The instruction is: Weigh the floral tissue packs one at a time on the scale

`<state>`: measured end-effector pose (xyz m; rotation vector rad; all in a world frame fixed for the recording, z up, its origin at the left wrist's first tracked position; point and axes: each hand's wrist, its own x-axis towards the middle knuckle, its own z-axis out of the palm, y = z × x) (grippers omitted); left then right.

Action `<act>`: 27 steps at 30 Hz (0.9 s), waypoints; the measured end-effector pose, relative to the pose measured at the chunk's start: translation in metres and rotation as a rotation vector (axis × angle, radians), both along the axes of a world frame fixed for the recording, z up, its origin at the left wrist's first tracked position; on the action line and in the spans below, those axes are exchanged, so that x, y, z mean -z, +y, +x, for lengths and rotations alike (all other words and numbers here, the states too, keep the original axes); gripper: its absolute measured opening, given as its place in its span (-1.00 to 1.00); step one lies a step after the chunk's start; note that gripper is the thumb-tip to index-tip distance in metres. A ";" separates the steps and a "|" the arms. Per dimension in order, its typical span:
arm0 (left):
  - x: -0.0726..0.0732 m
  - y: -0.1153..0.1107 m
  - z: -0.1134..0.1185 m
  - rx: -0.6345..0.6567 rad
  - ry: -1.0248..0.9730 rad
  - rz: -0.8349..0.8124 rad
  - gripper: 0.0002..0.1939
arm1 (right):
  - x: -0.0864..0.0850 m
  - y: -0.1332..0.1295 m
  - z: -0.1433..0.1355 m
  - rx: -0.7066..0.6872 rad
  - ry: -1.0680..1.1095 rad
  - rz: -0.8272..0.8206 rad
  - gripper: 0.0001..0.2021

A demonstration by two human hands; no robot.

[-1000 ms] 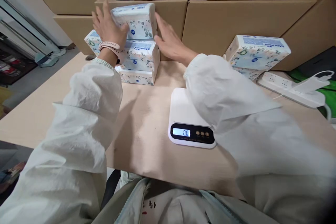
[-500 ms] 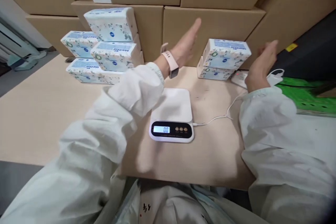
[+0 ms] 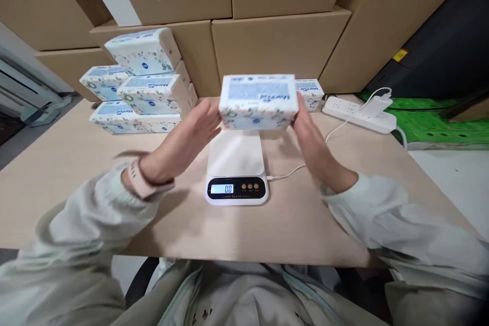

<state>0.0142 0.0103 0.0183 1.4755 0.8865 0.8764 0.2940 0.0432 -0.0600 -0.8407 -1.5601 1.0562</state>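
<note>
A white and blue tissue pack [image 3: 259, 103] is held up between my two hands, above the back of a white scale [image 3: 236, 155] whose display reads 0.0. My left hand [image 3: 187, 135] presses on the pack's left end, and my right hand [image 3: 315, 145] grips its right end. Some of the fingertips are hidden behind the pack. Another pack [image 3: 310, 92] lies on the table behind and to the right of the held one. At the back left, several similar packs [image 3: 148, 92] are stacked.
Large cardboard boxes [image 3: 278, 46] line the back of the wooden table [image 3: 298, 229]. A white power strip [image 3: 357, 113] sits at the right rear, and a thin cable runs to the scale. Green plastic [image 3: 431, 125] shows beyond it.
Both hands have closed on the upper pack from the right-hand stack and lifted it toward the scale. One pack is left where two were stacked. The view has shifted slightly.
</note>
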 end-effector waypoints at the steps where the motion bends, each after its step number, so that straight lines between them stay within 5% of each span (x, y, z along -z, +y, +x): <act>1: 0.005 -0.018 -0.012 -0.036 0.012 0.008 -0.34 | 0.004 -0.017 -0.009 -0.064 -0.022 -0.010 -0.21; 4: 0.026 -0.056 -0.034 -0.106 0.051 -0.012 -0.35 | 0.014 -0.046 -0.028 -0.217 -0.037 -0.085 -0.16; 7: 0.046 -0.070 -0.047 -0.114 0.099 -0.069 -0.37 | 0.024 -0.054 -0.031 -0.239 -0.038 -0.141 -0.24; 12: 0.083 -0.064 -0.065 -0.335 0.183 0.066 -0.24 | 0.050 -0.066 -0.015 0.107 -0.084 0.018 -0.46; 17: 0.119 -0.049 -0.075 -0.529 -0.071 -0.018 -0.32 | 0.062 -0.072 -0.002 0.438 0.007 0.151 -0.58; 21: 0.124 -0.047 -0.079 -0.514 -0.142 -0.039 -0.42 | 0.055 -0.069 0.001 0.557 0.021 0.220 -0.59; 27: 0.119 -0.049 -0.077 -0.516 -0.144 -0.049 -0.48 | 0.058 -0.068 0.001 0.515 -0.005 0.182 -0.61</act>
